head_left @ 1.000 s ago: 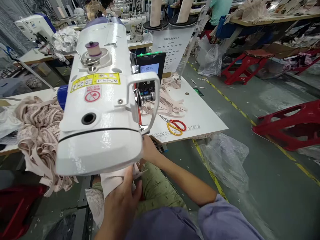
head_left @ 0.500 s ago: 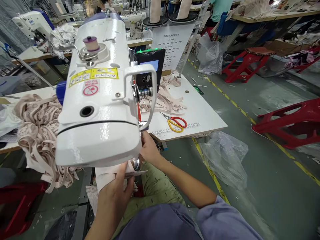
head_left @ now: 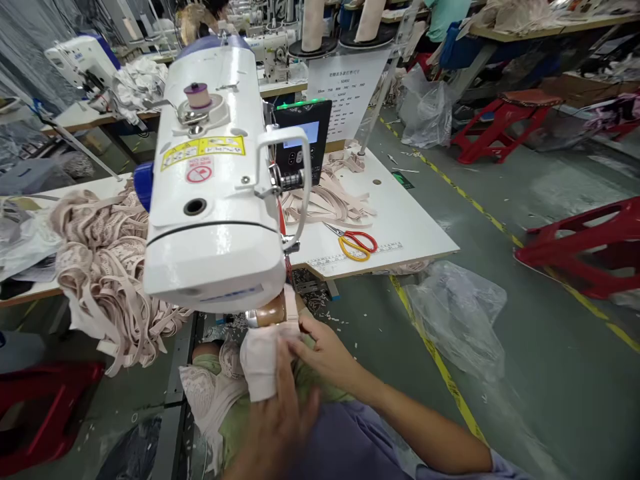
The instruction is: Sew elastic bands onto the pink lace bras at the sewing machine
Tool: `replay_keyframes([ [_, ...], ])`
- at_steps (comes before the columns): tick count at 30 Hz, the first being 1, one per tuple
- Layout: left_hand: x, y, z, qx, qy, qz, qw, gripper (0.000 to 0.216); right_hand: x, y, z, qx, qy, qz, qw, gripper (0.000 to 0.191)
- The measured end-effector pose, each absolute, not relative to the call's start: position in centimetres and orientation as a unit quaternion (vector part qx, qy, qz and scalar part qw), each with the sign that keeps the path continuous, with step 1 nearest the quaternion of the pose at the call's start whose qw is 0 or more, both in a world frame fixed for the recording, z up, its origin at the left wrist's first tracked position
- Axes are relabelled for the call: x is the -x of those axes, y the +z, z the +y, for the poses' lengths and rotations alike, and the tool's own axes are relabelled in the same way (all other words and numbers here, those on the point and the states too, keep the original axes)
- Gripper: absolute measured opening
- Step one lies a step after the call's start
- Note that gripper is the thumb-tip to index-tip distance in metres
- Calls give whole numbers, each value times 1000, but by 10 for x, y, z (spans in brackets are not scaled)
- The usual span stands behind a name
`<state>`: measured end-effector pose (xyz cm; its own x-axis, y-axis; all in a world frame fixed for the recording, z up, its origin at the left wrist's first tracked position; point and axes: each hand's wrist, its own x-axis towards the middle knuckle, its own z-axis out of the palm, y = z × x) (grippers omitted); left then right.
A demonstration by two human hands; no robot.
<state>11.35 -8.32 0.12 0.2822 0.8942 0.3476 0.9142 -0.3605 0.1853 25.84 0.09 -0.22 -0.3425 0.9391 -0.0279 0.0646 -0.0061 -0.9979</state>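
Observation:
A pale pink bra [head_left: 263, 357] hangs at the front of the sewing machine [head_left: 220, 260], just below its head. One of its straps [head_left: 291, 303] runs up beside the machine's rounded metal arm end [head_left: 270, 312]. My right hand [head_left: 325, 347] pinches the band's right edge near the strap's foot. Blurred by motion, my left hand [head_left: 280, 413] has its fingers stretched over the fabric from below, thumb apart. The lace cups [head_left: 213, 393] lie across my lap to the left. The needle area is hidden behind the machine head.
Red-and-yellow scissors [head_left: 356, 244] and cut pink straps [head_left: 335, 197] lie on the white table [head_left: 410, 227], beside a control screen [head_left: 303, 140]. A heap of pink bras [head_left: 107, 260] hangs over the left table edge. Red stools [head_left: 595, 247] and plastic bags [head_left: 460, 313] are on the floor.
The bra has come out from under the machine head towards me. My right hand has moved down from beside the machine to the band; my left has moved right and lower.

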Motion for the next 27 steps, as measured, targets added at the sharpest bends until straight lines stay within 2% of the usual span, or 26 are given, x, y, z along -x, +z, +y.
replay_keyframes([
  [2, -118, 1, -96, 803, -194, -561, -51, 91, -263, -4, -9, 432, 611, -537, 389, 31],
  [4, -111, 6, -101, 782, -178, -568, -186, 85, -269, -5, -14, 423, 647, -488, 406, 34],
  [6, -98, 17, -97, 752, -165, -554, -315, 70, -275, -4, -16, 403, 679, -463, 403, 35],
  [7, -91, 24, -93, 742, -177, -547, -344, 59, -278, -4, -16, 394, 694, -456, 394, 37],
  [8, -86, 33, -88, 743, -206, -539, -339, 49, -280, -2, -15, 386, 708, -452, 382, 38],
  [10, -80, 49, -77, 771, -276, -514, -255, 38, -282, 3, -14, 365, 726, -466, 351, 40],
  [12, -82, 59, -68, 818, -289, -467, -172, 37, -281, 10, -11, 319, 728, -525, 304, 41],
  [13, -83, 61, -63, 839, -264, -447, -163, 37, -280, 13, -10, 292, 715, -574, 272, 39],
  [14, -85, 59, -59, 847, -229, -445, -180, 34, -278, 15, -9, 271, 682, -636, 239, 35],
  [16, -86, 50, -52, 788, -177, -509, -298, 26, -273, 14, -8, 272, 545, -771, 182, 29],
  [19, -81, 26, -41, 610, -165, -594, -498, 43, -262, -5, -9, 338, 256, -894, 149, 24],
  [21, -75, 11, -37, 550, -173, -577, -578, 51, -255, -20, -9, 351, 152, -908, 170, 23],
  [23, -70, 0, -35, 517, -197, -556, -620, 54, -252, -31, -9, 347, 129, -903, 220, 22],
  [27, -66, 0, -41, 466, -266, -552, -639, 49, -254, -31, -11, 389, 190, -844, 316, 28],
])
